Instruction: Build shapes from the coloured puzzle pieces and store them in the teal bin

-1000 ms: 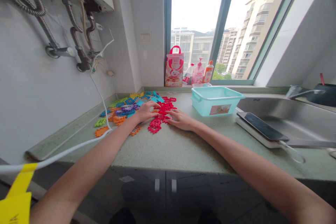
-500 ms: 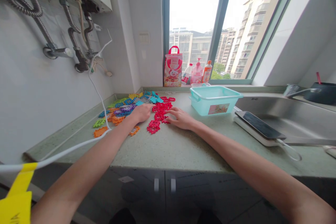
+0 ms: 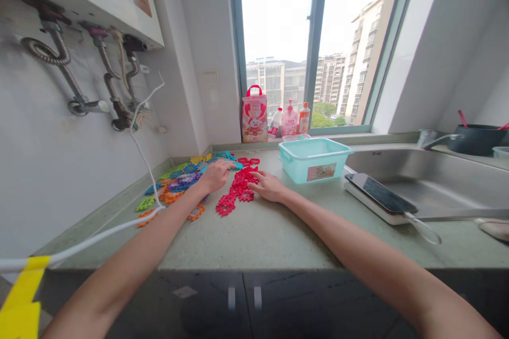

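Red interlocking plastic pieces [image 3: 226,205] lie in a loose cluster on the counter between my hands. My right hand [image 3: 269,187] rests at the cluster's right side, fingers apart and the tips touching red pieces. On the other side, my left hand [image 3: 215,176] reaches over the edge of the multicoloured pile, index finger stretched out beside a light-blue piece [image 3: 238,166] at the back. Its other fingers are partly hidden. Purple pieces [image 3: 178,183], orange pieces [image 3: 196,212] and green pieces [image 3: 145,203] spread to the left.
A turquoise plastic tub [image 3: 296,168] stands right of the red pieces. Further right, a phone [image 3: 382,193] lies on a white block beside the steel sink [image 3: 445,180]. A white cable [image 3: 99,230] crosses the left side. Bottles [image 3: 290,122] and a pink bag [image 3: 255,119] line the windowsill.
My view has tilted up and turned slightly right. My left hand has shifted back from the red cluster toward the light-blue piece. The red pieces near my right hand have moved slightly.
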Demonstrator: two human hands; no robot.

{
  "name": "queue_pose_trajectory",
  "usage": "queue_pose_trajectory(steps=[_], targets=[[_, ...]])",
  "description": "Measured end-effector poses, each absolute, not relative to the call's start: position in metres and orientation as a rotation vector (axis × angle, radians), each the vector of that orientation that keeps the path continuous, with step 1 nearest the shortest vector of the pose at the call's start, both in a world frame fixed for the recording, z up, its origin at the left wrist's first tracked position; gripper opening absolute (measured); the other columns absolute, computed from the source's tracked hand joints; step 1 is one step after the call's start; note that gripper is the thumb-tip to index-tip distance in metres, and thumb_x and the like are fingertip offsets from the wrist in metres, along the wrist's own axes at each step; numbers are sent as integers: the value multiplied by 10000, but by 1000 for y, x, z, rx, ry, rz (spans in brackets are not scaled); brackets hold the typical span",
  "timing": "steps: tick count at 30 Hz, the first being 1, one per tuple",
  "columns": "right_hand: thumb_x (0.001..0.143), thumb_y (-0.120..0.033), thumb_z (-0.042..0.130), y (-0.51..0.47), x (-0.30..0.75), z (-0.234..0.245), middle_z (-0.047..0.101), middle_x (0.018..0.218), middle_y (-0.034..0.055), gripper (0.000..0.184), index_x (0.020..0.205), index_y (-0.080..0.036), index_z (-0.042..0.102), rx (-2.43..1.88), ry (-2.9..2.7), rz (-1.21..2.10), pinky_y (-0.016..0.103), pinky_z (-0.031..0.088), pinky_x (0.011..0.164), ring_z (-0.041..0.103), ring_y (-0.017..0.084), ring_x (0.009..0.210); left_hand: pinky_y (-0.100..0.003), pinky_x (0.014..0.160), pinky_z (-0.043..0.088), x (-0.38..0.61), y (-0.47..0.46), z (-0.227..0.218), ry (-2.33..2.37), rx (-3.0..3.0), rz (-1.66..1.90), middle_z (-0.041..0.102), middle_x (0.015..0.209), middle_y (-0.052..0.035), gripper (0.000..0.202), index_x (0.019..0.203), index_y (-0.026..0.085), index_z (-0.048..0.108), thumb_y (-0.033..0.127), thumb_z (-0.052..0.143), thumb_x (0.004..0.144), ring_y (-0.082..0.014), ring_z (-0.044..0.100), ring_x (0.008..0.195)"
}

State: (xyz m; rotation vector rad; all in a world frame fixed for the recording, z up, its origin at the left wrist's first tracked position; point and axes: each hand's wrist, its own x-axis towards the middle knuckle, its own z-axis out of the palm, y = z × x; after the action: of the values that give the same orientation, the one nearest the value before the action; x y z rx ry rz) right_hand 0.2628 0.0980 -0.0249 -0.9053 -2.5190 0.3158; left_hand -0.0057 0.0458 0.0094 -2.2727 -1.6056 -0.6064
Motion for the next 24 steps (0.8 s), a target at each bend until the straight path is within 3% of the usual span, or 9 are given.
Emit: queue_pose_trajectory(steps=[8, 12, 17, 24], targets=[[1081, -582, 504, 97, 265, -20, 504, 1615, 164, 625, 1614, -256, 468, -969, -2525, 339, 502, 369, 1216, 492, 310, 1480, -500, 1152, 452, 21, 130, 34, -1997, -1996, -253, 663, 1468, -109, 491, 1442, 256, 638, 485, 451, 1050, -314, 595, 1361], [1073, -616, 501, 96, 268, -17, 516, 1605, 165, 637, 1608, -271, 473, -969, -2527, 338, 505, 379, 1209, 509, 315, 1465, -567, 1127, 458, 14, 149, 16, -2143, -1946, -144, 546, 1586, -193, 576, 1545, 207, 549, 463, 418, 1046, -375, 562, 1404], [1068, -670, 456, 96, 267, -17, 526, 1591, 173, 673, 1607, -268, 473, -962, -2547, 326, 532, 378, 1204, 500, 333, 1471, -615, 1139, 430, -19, 140, 2, -2234, -1879, -71, 559, 1560, -232, 605, 1561, 158, 531, 421, 304, 1066, -399, 539, 1424], [1069, -644, 480, 96, 266, -19, 560, 1558, 161, 628, 1592, -296, 495, -947, -2567, 288, 533, 396, 1174, 532, 340, 1436, -492, 1117, 478, -58, 114, 9, -2248, -1875, -43, 584, 1558, -175, 611, 1585, 199, 524, 281, 376, 998, -355, 586, 1389]])
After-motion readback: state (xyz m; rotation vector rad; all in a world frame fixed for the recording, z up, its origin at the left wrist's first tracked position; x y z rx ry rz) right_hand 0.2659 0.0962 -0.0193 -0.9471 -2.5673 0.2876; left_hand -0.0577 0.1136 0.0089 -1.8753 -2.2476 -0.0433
